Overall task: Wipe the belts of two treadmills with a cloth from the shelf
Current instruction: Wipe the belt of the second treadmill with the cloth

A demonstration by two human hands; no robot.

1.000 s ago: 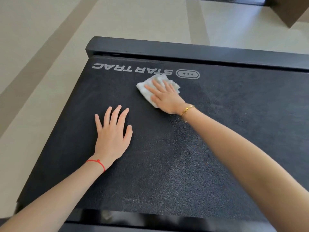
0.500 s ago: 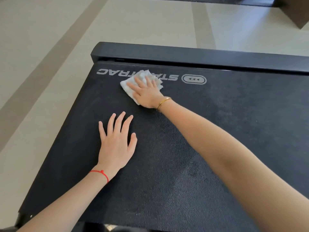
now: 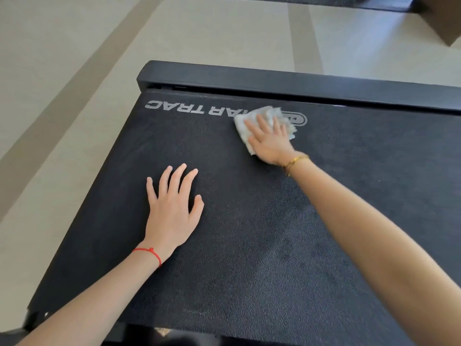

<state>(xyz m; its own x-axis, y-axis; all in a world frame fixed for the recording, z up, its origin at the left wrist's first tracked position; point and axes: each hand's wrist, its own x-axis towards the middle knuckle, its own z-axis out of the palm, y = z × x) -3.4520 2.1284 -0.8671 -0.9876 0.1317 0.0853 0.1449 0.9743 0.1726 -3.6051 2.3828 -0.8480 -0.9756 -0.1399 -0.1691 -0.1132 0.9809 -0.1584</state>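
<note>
My right hand (image 3: 270, 141) lies flat on the white cloth (image 3: 264, 121), fingers straight and slightly fanned, pressing it down onto the black belt (image 3: 249, 245). Nothing is pinched; the cloth is held only by the weight of my palm and fingers. The cloth is crumpled into a rough pad, and its longer side runs slantwise from the near left, beside my thumb, up to the far right. It sits on the printed lettering (image 3: 174, 108) near the far end of the belt, covering the first letters of the word and part of the oval mark (image 3: 298, 119) next to it. Just beyond the lettering is the dark end bar (image 3: 274, 79) of the treadmill, lying crosswise to the belt's length.

My left hand (image 3: 172, 208) rests palm down on the bare belt, nearer to me than the lettering and to its left end, fingers spread and pointing toward the end bar, holding nothing. A red string (image 3: 149, 253) circles that wrist; a gold bracelet (image 3: 295, 161) circles the right wrist. The two hands are well apart. Pale floor (image 3: 74, 71) with darker stripes surrounds the treadmill.
</note>
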